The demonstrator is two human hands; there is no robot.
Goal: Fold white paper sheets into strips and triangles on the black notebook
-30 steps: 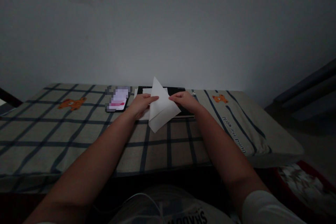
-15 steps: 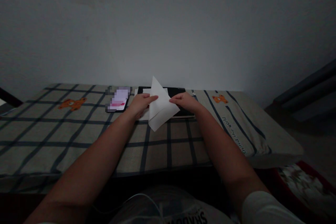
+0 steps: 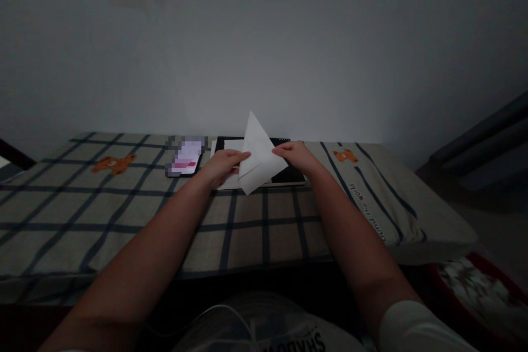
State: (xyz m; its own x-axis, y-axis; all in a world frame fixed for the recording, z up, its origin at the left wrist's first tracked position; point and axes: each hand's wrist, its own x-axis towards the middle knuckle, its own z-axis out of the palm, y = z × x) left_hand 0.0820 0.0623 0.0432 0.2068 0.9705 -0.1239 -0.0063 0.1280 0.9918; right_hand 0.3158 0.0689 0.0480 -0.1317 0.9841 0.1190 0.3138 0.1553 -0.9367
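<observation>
A bare pale wall fills most of the dim room, and below it a checked bedsheet printed with little orange bears is spread flat, giving a firm enough surface to work over. At its far edge, near the wall, lies a dark tablet with a white sheet partly on top of it, probably parked there to stay within reach, and just to its left a phone rests face up with its screen lit. Both forearms reach straight out from the seated person. Between the hands a folded white paper is lifted off the sheet above the tablet, tilted so one corner points up toward the wall. The left hand pinches its left edge between thumb and fingers, and the right hand grips the right edge the same way, which keeps the fold taut and the layers aligned.
</observation>
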